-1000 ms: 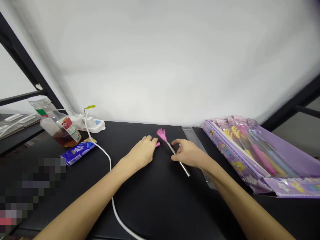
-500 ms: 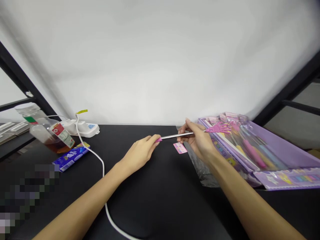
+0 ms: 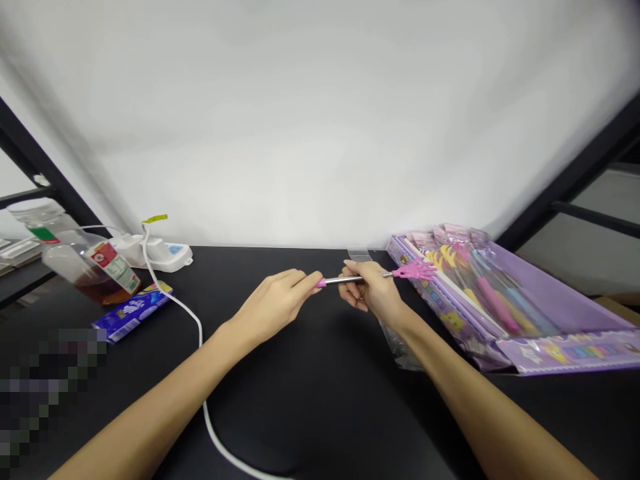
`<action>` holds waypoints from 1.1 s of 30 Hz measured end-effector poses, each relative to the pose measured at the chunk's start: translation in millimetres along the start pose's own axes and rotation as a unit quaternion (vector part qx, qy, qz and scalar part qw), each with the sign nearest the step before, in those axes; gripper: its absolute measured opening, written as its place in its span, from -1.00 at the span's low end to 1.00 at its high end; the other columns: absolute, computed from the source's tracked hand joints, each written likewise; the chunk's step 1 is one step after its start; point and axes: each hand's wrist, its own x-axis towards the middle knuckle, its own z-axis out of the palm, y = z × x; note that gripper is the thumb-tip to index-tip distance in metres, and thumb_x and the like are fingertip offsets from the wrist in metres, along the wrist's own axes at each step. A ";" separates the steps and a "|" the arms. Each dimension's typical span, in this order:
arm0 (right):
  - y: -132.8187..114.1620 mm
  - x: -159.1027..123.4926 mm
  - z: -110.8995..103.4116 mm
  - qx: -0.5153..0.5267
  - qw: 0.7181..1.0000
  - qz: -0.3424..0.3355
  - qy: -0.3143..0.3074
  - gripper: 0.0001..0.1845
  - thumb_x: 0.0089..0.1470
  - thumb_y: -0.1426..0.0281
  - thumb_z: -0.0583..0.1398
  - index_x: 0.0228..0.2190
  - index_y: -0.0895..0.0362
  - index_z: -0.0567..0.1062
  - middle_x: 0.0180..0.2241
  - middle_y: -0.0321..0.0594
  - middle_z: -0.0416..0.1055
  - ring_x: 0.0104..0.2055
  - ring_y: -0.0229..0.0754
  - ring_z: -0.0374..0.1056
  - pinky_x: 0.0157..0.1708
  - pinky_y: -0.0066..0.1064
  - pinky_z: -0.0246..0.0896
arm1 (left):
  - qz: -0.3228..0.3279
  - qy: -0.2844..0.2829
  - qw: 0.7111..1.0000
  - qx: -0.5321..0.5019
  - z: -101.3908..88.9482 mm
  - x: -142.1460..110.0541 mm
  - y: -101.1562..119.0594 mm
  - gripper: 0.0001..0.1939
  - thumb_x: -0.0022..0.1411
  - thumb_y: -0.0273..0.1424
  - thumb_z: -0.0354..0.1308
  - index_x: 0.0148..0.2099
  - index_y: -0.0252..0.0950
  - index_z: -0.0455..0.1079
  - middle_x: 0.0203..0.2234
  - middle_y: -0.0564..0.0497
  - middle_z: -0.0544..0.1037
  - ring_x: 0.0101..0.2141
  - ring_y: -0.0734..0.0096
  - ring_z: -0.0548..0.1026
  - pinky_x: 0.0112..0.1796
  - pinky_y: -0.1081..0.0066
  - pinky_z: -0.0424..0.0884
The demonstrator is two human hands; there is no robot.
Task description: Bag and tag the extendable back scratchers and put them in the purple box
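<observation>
the black tabletop gives me room between the white cable, lower left, and the edge of the purple box, right. mid-frame, i hold the pink scratcher: left hand curled round its handle, right hand pinching its rod.

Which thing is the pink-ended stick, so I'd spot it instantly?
At the black table, the left hand and right hand hold the pink-ended stick between them. Unlike the similar sticks in the purple box, it alone is held.
</observation>
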 end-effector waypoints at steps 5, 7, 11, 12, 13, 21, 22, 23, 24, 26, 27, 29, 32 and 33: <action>2.8 0.3 11.8 -0.084 0.996 0.000 -0.012 -0.35 0.22 0.04 0.01 -0.79 0.08 0.14 -0.76 -0.33 0.11 -0.69 -0.36 -0.01 -0.64 -0.41 -0.13 | 0.014 -0.010 0.999 0.033 -0.6 1.5 4.3 -0.68 0.53 -0.34 -0.18 0.01 -0.32 0.39 -0.42 -0.01 0.48 -0.42 0.42 0.44 -0.39 0.43 0.37; 2.9 2.3 9.8 -0.089 0.996 0.013 -0.023 -0.32 0.22 -0.04 0.02 -0.78 0.09 0.16 -0.75 -0.33 0.09 -0.68 -0.35 0.01 -0.64 -0.42 -0.13 | 0.006 -0.013 0.999 0.033 1.0 1.9 2.5 -0.67 0.52 -0.31 -0.17 0.00 -0.31 0.40 -0.42 0.00 0.48 -0.43 0.43 0.44 -0.39 0.43 0.35; -1.1 7.2 -4.4 -0.003 0.998 0.063 0.015 -0.40 0.09 -0.12 0.15 -0.66 0.11 0.31 -0.70 -0.32 0.22 -0.69 -0.35 0.07 -0.70 -0.46 -0.19 | -0.047 -0.017 0.999 0.013 2.9 0.2 -8.2 -0.69 0.51 -0.27 -0.12 0.04 -0.27 0.38 -0.36 0.02 0.51 -0.40 0.43 0.48 -0.34 0.44 0.37; -2.7 8.2 -9.4 0.041 0.996 0.062 0.055 -0.44 0.04 -0.12 0.19 -0.61 0.11 0.34 -0.68 -0.32 0.25 -0.69 -0.35 0.07 -0.71 -0.47 -0.19 | -0.067 -0.018 0.997 0.012 2.4 -0.7 -11.9 -0.70 0.51 -0.27 -0.11 0.05 -0.26 0.38 -0.34 0.02 0.52 -0.39 0.43 0.49 -0.33 0.44 0.37; -4.2 9.0 -14.7 0.084 0.990 0.054 0.099 -0.48 -0.01 -0.10 0.23 -0.57 0.10 0.36 -0.66 -0.33 0.27 -0.68 -0.35 0.07 -0.72 -0.48 -0.18 | -0.087 -0.018 0.996 0.015 1.6 -1.7 -15.5 -0.71 0.50 -0.26 -0.10 0.04 -0.25 0.38 -0.34 0.03 0.52 -0.39 0.43 0.50 -0.34 0.44 0.36; -7.2 7.8 -38.7 0.031 0.981 0.071 0.178 -0.53 0.08 -0.02 0.19 -0.54 0.14 0.45 -0.65 -0.29 0.32 -0.65 -0.29 0.21 -0.64 -0.44 0.10 | -0.073 0.001 0.994 0.079 -2.7 -5.2 -24.7 -0.73 0.50 -0.30 -0.10 -0.09 -0.24 0.41 -0.42 0.07 0.52 -0.43 0.45 0.48 -0.42 0.44 0.28; -8.1 6.3 -38.8 0.020 0.984 0.088 0.155 -0.51 0.10 -0.02 0.18 -0.54 0.15 0.46 -0.65 -0.27 0.34 -0.66 -0.30 0.20 -0.64 -0.45 0.08 | -0.058 0.007 0.994 0.089 -2.5 -5.2 -24.3 -0.73 0.50 -0.31 -0.10 -0.10 -0.24 0.42 -0.42 0.06 0.54 -0.42 0.44 0.49 -0.40 0.44 0.29; -9.5 4.6 -39.0 0.013 0.986 0.104 0.128 -0.50 0.11 -0.02 0.18 -0.54 0.16 0.46 -0.65 -0.26 0.34 -0.68 -0.32 0.17 -0.66 -0.46 0.04 | -0.043 0.015 0.994 0.097 -2.3 -5.3 -24.2 -0.73 0.50 -0.33 -0.09 -0.10 -0.25 0.43 -0.41 0.05 0.56 -0.40 0.44 0.50 -0.39 0.43 0.30; -11.5 2.5 -39.4 0.002 0.988 0.119 0.096 -0.50 0.11 -0.01 0.19 -0.54 0.17 0.47 -0.66 -0.26 0.35 -0.69 -0.35 0.12 -0.67 -0.47 -0.02 | -0.029 0.024 0.994 0.103 -2.2 -5.4 -24.4 -0.74 0.50 -0.34 -0.08 -0.10 -0.26 0.44 -0.39 0.04 0.58 -0.39 0.43 0.52 -0.38 0.43 0.31; -16.4 -2.0 -40.9 -0.043 0.989 0.141 0.024 -0.53 0.08 0.03 0.25 -0.54 0.19 0.49 -0.66 -0.28 0.34 -0.70 -0.41 0.03 -0.69 -0.48 -0.14 | -0.009 0.038 0.993 0.109 -2.3 -5.9 -25.9 -0.75 0.49 -0.35 -0.06 -0.09 -0.26 0.45 -0.35 0.03 0.62 -0.39 0.43 0.54 -0.36 0.42 0.34; -18.8 -4.1 -41.9 -0.070 0.986 0.148 -0.013 -0.55 0.06 0.05 0.29 -0.53 0.20 0.51 -0.65 -0.28 0.34 -0.69 -0.42 0.02 -0.69 -0.48 -0.18 | -0.002 0.043 0.993 0.113 -2.4 -6.2 -26.9 -0.75 0.49 -0.35 -0.05 -0.08 -0.25 0.46 -0.34 0.03 0.63 -0.39 0.44 0.54 -0.36 0.41 0.34; -21.8 -7.1 -43.8 -0.109 0.979 0.155 -0.075 -0.58 0.00 0.08 0.35 -0.50 0.22 0.55 -0.60 -0.27 0.36 -0.64 -0.42 0.04 -0.68 -0.49 -0.18 | 0.012 0.045 0.991 0.122 -2.8 -6.7 -29.2 -0.76 0.49 -0.37 -0.04 -0.06 -0.25 0.46 -0.32 0.02 0.65 -0.40 0.45 0.54 -0.37 0.40 0.34; -20.4 -7.6 -44.7 -0.130 0.976 0.140 -0.107 -0.60 0.00 0.10 0.35 -0.44 0.23 0.58 -0.54 -0.25 0.39 -0.59 -0.38 0.10 -0.66 -0.48 -0.11 | 0.034 0.035 0.990 0.134 -3.7 -6.8 -31.9 -0.76 0.49 -0.39 -0.06 -0.04 -0.25 0.45 -0.30 0.03 0.65 -0.38 0.44 0.55 -0.36 0.38 0.33; -18.8 -7.0 -44.3 -0.138 0.977 0.127 -0.105 -0.61 0.01 0.10 0.34 -0.44 0.22 0.58 -0.54 -0.25 0.39 -0.59 -0.38 0.10 -0.65 -0.48 -0.08 | 0.040 0.030 0.989 0.137 -4.1 -6.7 -32.5 -0.76 0.50 -0.39 -0.06 -0.04 -0.26 0.45 -0.30 0.03 0.65 -0.38 0.44 0.54 -0.35 0.38 0.34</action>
